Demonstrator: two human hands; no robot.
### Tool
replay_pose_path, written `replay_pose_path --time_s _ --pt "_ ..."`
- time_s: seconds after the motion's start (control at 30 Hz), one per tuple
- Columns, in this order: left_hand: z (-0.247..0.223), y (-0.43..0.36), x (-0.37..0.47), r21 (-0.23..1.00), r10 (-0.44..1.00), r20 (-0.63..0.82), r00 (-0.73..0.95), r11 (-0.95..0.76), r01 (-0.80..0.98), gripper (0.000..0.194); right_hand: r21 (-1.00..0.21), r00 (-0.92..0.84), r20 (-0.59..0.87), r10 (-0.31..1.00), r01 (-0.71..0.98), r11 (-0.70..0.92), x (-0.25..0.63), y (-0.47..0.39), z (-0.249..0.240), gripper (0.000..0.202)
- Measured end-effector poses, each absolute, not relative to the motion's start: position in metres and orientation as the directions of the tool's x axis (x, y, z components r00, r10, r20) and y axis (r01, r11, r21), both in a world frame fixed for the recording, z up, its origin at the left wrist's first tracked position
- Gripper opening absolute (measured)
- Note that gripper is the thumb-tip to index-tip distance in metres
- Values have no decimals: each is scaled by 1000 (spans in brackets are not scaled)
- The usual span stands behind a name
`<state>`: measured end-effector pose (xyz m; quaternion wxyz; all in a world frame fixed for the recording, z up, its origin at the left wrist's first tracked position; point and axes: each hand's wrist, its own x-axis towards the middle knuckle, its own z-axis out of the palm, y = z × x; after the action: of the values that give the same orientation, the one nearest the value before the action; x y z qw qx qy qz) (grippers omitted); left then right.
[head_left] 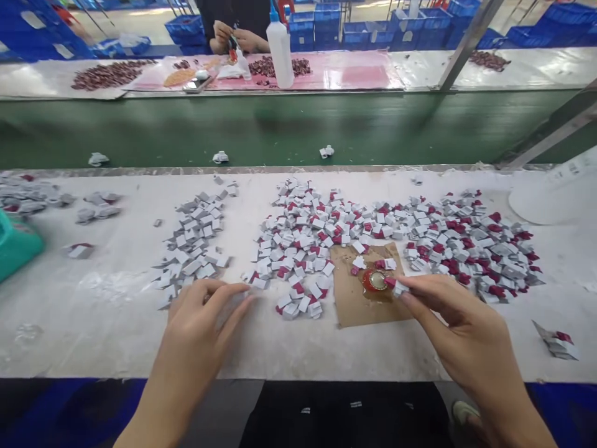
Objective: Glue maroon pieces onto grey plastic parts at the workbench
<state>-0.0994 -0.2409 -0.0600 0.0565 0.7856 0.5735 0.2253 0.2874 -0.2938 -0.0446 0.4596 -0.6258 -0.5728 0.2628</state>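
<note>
My right hand (459, 323) pinches a small grey-and-magenta piece (398, 288) between thumb and index finger. The piece's magenta end is at the edge of a small red round dish (374, 280) with clear, shiny liquid in and around it. That dish sits on a brown cardboard square (349, 305), where a couple of similar pieces lie behind it. On the left, my left hand (205, 330) hovers low over the table, thumb and index finger slightly apart. Their tips are beside a grey-and-magenta piece (259, 283) at the heap's edge; contact is unclear.
Grey-and-magenta pieces heap in the middle (298, 230) and right (466, 249); a mostly grey pile (198, 230) lies left. A teal container (16, 246) and white round object (555, 193) flank the table. Across the green divider (280, 127), a person's hands (237, 38) work beside a white bottle (280, 53).
</note>
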Motion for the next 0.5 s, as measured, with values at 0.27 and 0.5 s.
replay_pose_path --time_s 0.27,0.5 --pt "-75 -270 -101 465 955 138 263 -297 834 34 -837 160 247 956 532 128 284 -288 -44 18" --pt "-70 -267 -101 538 944 129 304 -324 778 18 -886 214 225 951 450 109 284 -293 -43 26"
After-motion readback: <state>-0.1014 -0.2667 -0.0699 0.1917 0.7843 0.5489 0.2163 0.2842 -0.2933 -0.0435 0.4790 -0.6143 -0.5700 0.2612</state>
